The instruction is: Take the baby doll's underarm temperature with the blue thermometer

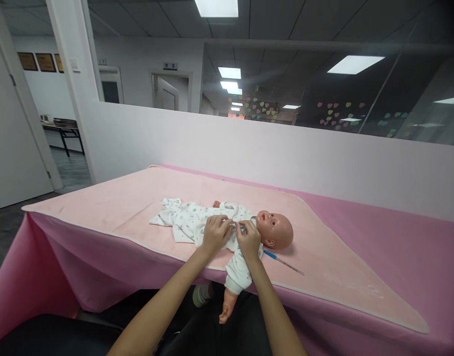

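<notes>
A baby doll (278, 232) lies on its back with its head to the right, dressed in a white printed baby outfit (189, 217). My left hand (216, 232) rests over the doll's chest, fingers bent and tips pinched at the front of the outfit. Close beside it, my right hand (248, 238) also pinches the cloth just below the doll's neck. Between the fingertips the exact bit of cloth or fastener is too small to make out. One doll arm (228, 304) hangs over the table's near edge, its sleeve passing under my right wrist.
A thin stick with a blue end, like a thermometer (284, 262), lies near the doll's head. Under everything is a pale pink mat (119, 207) on a darker pink tablecloth (397, 247). A white half wall with glass above (271, 148) borders the far side.
</notes>
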The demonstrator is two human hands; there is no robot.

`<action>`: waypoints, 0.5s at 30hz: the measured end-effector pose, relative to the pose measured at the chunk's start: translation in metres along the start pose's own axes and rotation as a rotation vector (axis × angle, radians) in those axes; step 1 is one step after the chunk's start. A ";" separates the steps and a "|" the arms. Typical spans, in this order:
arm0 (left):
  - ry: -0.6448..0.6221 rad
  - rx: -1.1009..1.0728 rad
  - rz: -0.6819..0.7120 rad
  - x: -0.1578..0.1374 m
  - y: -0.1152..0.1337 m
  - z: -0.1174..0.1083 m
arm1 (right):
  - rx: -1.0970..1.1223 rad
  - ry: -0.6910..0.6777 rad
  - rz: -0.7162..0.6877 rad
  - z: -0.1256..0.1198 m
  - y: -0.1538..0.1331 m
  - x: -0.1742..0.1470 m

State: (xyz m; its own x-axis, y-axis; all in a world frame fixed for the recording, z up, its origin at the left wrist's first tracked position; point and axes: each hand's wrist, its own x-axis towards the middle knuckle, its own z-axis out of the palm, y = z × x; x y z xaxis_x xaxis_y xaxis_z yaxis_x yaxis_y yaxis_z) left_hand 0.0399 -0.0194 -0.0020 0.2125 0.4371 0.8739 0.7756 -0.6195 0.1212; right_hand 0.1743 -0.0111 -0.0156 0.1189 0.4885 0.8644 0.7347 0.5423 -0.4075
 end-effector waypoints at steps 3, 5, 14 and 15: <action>-0.092 -0.003 0.044 0.002 0.002 0.003 | -0.013 -0.005 -0.002 0.000 0.000 0.000; -0.103 -0.020 0.024 0.002 0.002 0.004 | -0.016 -0.008 -0.001 0.000 -0.001 0.000; -0.078 -0.086 -0.080 0.001 -0.004 0.005 | 0.000 -0.007 0.013 0.002 0.002 -0.001; -0.080 -0.089 -0.085 0.001 -0.004 0.005 | 0.002 -0.009 0.013 0.002 0.002 -0.001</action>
State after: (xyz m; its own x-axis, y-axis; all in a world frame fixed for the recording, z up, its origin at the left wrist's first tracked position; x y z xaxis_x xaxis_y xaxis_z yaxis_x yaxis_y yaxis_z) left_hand 0.0398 -0.0132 -0.0037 0.1981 0.5386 0.8189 0.7376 -0.6322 0.2373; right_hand 0.1741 -0.0095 -0.0177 0.1226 0.5017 0.8563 0.7320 0.5369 -0.4194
